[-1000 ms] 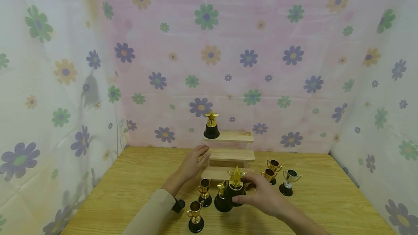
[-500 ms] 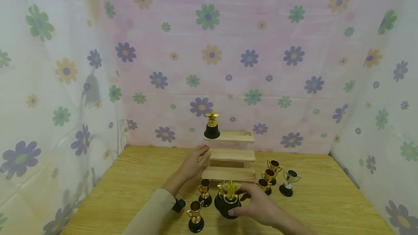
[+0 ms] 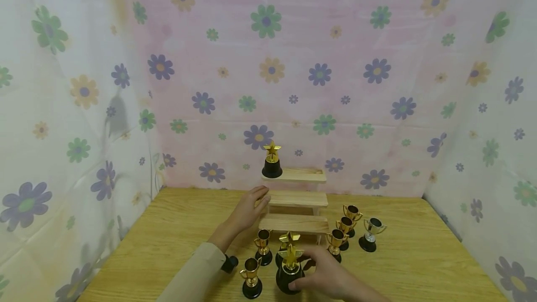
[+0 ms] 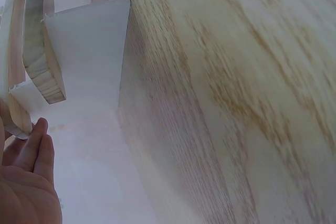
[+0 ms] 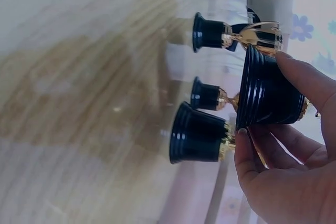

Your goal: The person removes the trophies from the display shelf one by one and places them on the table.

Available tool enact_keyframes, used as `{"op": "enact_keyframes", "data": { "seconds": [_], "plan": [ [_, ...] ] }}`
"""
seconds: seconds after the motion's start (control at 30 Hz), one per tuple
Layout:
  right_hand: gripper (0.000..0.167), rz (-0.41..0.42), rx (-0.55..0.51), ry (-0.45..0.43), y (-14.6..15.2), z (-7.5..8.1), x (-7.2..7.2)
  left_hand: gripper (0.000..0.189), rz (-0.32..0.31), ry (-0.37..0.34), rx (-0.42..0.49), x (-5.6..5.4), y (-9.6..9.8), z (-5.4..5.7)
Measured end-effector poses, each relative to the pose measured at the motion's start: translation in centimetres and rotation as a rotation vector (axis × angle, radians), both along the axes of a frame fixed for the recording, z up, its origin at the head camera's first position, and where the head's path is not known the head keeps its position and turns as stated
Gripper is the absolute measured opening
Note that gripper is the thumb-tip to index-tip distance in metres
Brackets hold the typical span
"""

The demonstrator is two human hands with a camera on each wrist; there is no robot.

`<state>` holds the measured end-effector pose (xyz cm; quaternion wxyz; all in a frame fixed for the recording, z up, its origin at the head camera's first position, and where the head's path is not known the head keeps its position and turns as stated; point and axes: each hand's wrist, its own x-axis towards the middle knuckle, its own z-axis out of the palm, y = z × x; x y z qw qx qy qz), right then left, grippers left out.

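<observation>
My right hand [image 3: 323, 274] pinches a gold star trophy [image 3: 290, 274] by its black base, thumb on one side and fingers on the other. In the right wrist view the base [image 5: 270, 87] is raised off the table. Close behind it stands a second star trophy [image 5: 197, 135], partly hidden in the head view. With extended fingers, my left hand [image 3: 247, 211] touches the left end of the wooden stepped stand's middle board [image 3: 298, 198]; its thumb is hidden in the left wrist view. Another star trophy [image 3: 271, 164] stands on the top board's left end.
Two gold cups [image 3: 251, 276] stand left of the held trophy. Several gold cups [image 3: 337, 241] and a silver cup [image 3: 371, 233] stand right of the stand. Flower-patterned cloth [image 3: 268, 83] encloses the wooden table [image 3: 176, 218] at back and sides.
My right hand has moved the star trophy toward me and slightly left, uncovering the second star trophy's top and a gold cup on the right. My left hand stays put.
</observation>
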<state>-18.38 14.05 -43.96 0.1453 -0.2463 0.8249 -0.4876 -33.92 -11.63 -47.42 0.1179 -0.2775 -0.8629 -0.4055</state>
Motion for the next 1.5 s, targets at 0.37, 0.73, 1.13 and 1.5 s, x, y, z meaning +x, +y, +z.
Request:
{"op": "enact_keyframes", "data": {
  "seconds": [0.37, 0.73, 1.13, 1.5],
  "plan": [
    [0.032, 0.068, -0.039, -0.023, -0.5, -1.5, -0.2, 0.046, -0.001, -0.002, 0.002, 0.1, 0.1, 0.1],
    [0.038, 0.095, -0.057, -0.164, -0.4, -3.8, -0.8, 0.047, 0.004, -0.009, -0.008, 0.2, 0.1, 0.2],
    [0.045, 0.166, -0.045, -0.129, 0.2, -6.2, -2.2, 0.048, -0.001, -0.016, -0.005, 0.2, 0.1, 0.3],
    [0.052, 0.173, -0.035, -0.127, 0.3, -7.7, -3.1, 0.048, 0.003, -0.009, -0.011, 0.1, 0.1, 0.3]
  ]
}}
